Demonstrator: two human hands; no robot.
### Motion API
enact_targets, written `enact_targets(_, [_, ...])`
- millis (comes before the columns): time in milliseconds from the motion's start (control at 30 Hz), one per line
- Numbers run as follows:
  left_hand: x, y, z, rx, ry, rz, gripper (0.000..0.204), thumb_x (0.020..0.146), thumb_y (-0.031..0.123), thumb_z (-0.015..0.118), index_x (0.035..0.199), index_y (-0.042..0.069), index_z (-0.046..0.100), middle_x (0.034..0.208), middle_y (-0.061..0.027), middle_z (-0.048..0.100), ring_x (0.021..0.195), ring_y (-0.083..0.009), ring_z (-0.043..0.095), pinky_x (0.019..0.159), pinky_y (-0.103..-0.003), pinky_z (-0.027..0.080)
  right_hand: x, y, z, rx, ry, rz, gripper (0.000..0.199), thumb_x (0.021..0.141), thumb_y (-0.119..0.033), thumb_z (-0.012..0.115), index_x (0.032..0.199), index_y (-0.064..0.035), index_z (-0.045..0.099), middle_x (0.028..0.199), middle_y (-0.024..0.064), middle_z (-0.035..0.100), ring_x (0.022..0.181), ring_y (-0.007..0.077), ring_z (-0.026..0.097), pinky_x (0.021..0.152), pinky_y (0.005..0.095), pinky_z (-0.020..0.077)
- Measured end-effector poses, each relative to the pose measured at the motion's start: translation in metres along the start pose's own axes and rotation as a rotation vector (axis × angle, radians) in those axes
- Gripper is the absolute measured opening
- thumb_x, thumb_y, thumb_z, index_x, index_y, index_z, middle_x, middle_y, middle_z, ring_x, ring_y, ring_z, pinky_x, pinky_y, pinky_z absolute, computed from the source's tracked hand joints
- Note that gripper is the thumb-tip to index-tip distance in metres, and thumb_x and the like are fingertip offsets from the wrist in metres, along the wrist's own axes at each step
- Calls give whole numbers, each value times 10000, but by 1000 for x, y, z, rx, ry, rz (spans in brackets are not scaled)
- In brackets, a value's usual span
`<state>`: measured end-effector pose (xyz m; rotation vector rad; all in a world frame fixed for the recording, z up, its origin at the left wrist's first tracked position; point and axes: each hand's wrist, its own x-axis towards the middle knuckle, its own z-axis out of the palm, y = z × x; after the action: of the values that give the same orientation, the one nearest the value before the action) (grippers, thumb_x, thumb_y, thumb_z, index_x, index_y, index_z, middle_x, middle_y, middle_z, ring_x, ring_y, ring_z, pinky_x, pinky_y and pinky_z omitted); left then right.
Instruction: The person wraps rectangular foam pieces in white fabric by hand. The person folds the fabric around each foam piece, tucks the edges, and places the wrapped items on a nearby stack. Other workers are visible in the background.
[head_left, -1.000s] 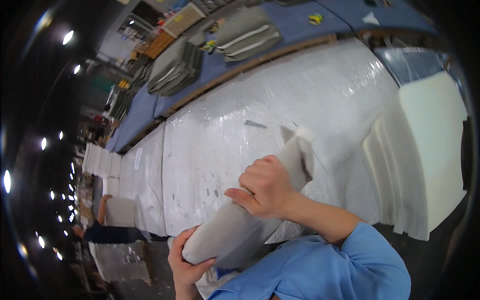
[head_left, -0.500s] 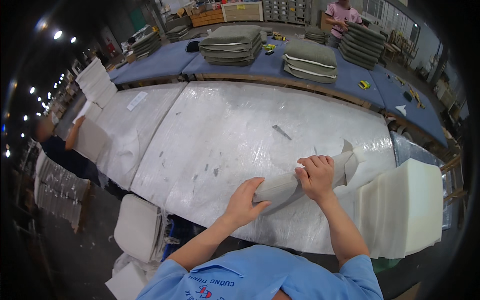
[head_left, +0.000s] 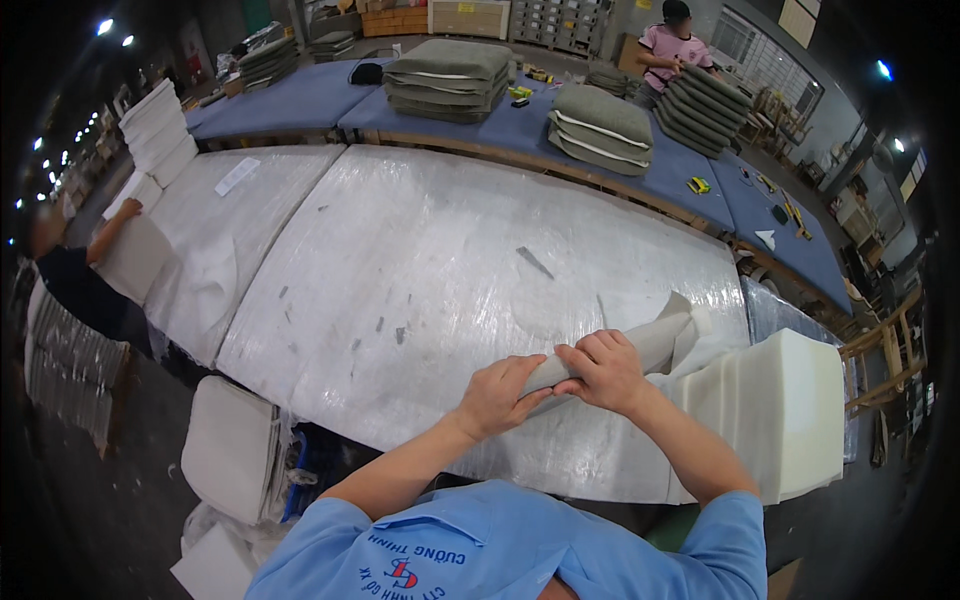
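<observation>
A long piece of grey fabric [head_left: 655, 343], folded or bunched into a tube with a pale inner side, lies across the near right of the plastic-wrapped table [head_left: 430, 260]. Its far right end flares loose beside a white flap. My left hand [head_left: 500, 397] is closed on the fabric's left end, fingers on top and thumb underneath. Right beside it, my right hand [head_left: 605, 372] pinches the same fabric with curled fingers. Only a short stretch of the tube shows between the two hands. What lies inside the fabric is hidden.
White foam pads [head_left: 800, 420] stand stacked close to my right forearm. More white pads [head_left: 230, 450] sit at the lower left. Blue padded tables [head_left: 480, 120] with stacks of grey-green cushions [head_left: 445, 80] line the back. One co-worker [head_left: 85, 290] handles pads at left; another [head_left: 675, 50] stands behind cushions.
My right hand has slid left and nearer along the fabric, so the hands now almost meet. My left hand has closed around the end. The whole view has shifted slightly.
</observation>
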<state>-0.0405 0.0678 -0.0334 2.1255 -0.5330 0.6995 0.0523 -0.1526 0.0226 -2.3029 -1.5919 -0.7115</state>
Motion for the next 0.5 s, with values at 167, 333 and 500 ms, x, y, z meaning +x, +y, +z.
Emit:
enact_targets(167, [-9, 12, 12, 0, 91, -58, 406, 861, 170, 821, 1185, -9, 653, 992, -178, 728, 827, -339, 722, 692, -401, 579, -4, 1, 4, 10, 14, -22, 414, 943, -582, 634, 964, -173, 700, 754, 0, 467, 679, 196, 514, 643, 350, 403])
enact_targets(333, [-16, 31, 13, 9, 75, -88, 396, 846, 147, 825, 1168, -9, 655, 1005, -184, 728, 835, -342, 723, 704, -401, 583, -13, -7, 3, 54, -5, 16, 353, 961, -475, 670, 782, -174, 631, 717, 5, 455, 659, 203, 500, 629, 359, 377])
enact_targets(500, [-30, 62, 6, -79, -81, -170, 399, 864, 177, 815, 1190, -3, 674, 1104, -181, 738, 964, -344, 732, 807, -402, 596, -35, -25, -12, 114, -34, 68, 300, 908, -331, 750, 719, -164, 587, 693, 10, 451, 645, 217, 496, 624, 367, 375])
